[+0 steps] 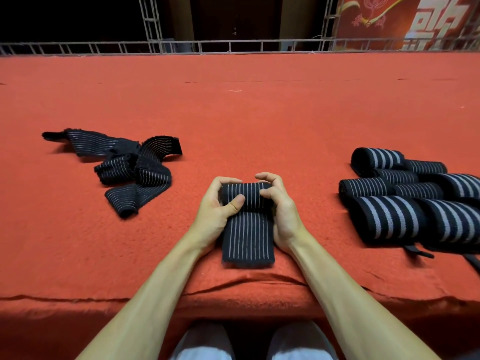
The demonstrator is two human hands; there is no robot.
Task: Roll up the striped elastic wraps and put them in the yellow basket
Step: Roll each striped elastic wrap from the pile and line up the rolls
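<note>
A black elastic wrap with thin white stripes (pixel 246 229) lies on the red carpeted surface in front of me, its far end rolled into a short cylinder. My left hand (pixel 220 206) grips the roll's left end, thumb on top. My right hand (pixel 278 203) curls round the roll's right end, fingers over the top. The flat tail runs back toward me to the carpet's near edge. A loose tangle of unrolled striped wraps (pixel 130 165) lies at the left. Several rolled wraps (pixel 405 201), thin-striped and broad-striped, sit in a cluster at the right. No yellow basket is in view.
The red carpet (pixel 239 113) stretches far ahead to a metal rail (pixel 233 46). Its front edge drops off just below my forearms, above my knees (pixel 205 344). A black strap (pixel 418 252) trails from the right cluster.
</note>
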